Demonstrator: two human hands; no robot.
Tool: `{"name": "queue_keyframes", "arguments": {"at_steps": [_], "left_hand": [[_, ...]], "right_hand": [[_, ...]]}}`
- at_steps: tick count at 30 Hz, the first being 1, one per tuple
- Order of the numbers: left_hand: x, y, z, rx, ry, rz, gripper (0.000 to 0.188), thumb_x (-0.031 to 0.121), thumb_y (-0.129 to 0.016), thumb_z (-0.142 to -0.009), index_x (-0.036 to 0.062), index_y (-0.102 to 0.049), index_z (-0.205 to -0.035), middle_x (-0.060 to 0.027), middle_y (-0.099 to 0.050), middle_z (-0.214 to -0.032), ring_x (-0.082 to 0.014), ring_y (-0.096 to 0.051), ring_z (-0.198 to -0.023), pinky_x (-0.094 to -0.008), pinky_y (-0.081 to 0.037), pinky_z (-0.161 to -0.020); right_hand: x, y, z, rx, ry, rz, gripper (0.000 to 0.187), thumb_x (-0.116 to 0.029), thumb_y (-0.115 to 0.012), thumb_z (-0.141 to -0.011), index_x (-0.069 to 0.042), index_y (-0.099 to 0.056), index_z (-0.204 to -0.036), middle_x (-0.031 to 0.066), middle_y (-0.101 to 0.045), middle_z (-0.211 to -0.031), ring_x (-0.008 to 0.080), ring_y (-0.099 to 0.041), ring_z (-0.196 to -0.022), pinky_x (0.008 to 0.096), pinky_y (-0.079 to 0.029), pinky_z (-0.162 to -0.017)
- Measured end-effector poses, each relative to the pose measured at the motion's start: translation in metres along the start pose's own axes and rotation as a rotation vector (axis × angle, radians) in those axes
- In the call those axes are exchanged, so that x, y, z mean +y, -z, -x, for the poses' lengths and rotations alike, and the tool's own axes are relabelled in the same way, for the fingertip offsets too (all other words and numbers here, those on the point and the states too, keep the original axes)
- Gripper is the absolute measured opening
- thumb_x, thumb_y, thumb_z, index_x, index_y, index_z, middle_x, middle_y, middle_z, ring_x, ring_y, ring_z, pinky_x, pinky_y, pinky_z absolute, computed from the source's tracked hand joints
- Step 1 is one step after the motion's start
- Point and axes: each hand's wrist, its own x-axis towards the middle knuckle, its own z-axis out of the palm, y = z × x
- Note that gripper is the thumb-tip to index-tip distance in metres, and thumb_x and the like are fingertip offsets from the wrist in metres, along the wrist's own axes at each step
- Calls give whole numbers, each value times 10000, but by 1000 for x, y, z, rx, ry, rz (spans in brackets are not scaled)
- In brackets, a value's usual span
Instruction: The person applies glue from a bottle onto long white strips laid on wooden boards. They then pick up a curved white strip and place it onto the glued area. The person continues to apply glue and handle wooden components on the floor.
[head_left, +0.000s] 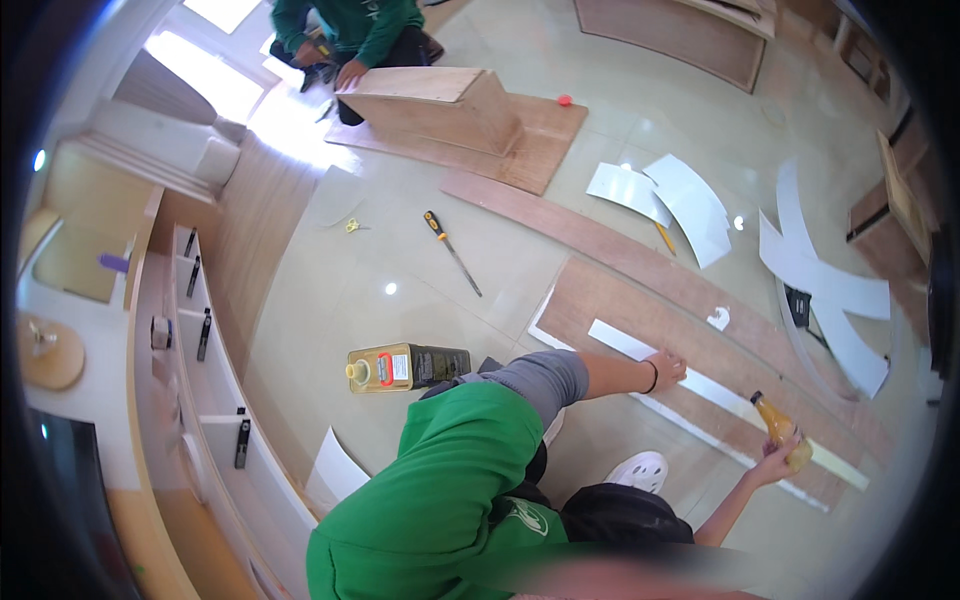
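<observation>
Pale tiled floor [310,310], curved white shelf unit [222,372] down the left side; a co-worker at the top steadies a wooden box [440,105] on a wooden panel [555,150]. Our board [575,300] lies at right, white strip [720,398] lengthwise on top, long plank [540,215] just beyond. Our left arm reaches across, left hand [663,371] palm-down on the strip; can't tell if its fingers grip or just press. Right hand [773,466] comes up from below, fingers wrapped around a yellowish squeeze bottle [776,418], dark tip up-left, near the strip's right end. Around us: white curved sheets [695,215], metal can [435,367] beside our left arm, orange-black handled file [436,226], scissors [352,225]. Our green sleeve blocks floor at lower left; bottom edge is blurred; can't tell whether the bottle touches the strip.
</observation>
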Motion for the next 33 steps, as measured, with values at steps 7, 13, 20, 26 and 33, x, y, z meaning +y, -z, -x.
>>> {"name": "queue_keyframes", "arguments": {"at_steps": [7,13,20,26,33], "left_hand": [[-1,3,0,-53,-12,-42,494,249,-480,-917,98,-397,-1380,-160,-368,-1428,-314,-419,-1261,-457,-460,-886],[-2,3,-2,-66,-9,-22,490,245,-479,-915,97,-399,-1376,-158,-367,-1432,-314,-423,-1260,-457,-455,-890],[-4,-1,-1,-42,-27,-10,469,239,-496,-905,97,-427,-1347,-151,-400,-1411,-303,-431,-1265,-477,-455,-885],[-8,16,-4,-25,-68,23,451,257,-529,-889,93,-467,-1305,-151,-432,-1388,-294,-478,-1226,-454,-470,-880],[-26,19,16,79,-23,176,412,222,-612,-831,90,-500,-1205,-120,-518,-1187,-257,-528,-1124,-387,-481,-860]], "right_hand": [[5,3,13,-37,-262,-283,532,-486,-685,-831,-35,-599,-1100,74,-619,-814,110,-593,-592,181,-493,-520],[8,1,16,-49,-334,-299,501,-480,-678,-838,-60,-607,-1102,54,-611,-803,104,-582,-590,188,-489,-544],[6,3,19,-71,-318,-284,484,-478,-655,-857,-71,-607,-1114,39,-609,-847,94,-572,-616,179,-482,-546],[-3,-6,21,-109,-336,-403,449,-466,-623,-884,-86,-585,-1122,42,-611,-819,92,-575,-582,172,-496,-518],[-6,-20,39,-177,-381,-410,445,-469,-614,-888,-78,-578,-1099,49,-639,-800,90,-595,-565,165,-514,-491]]}}
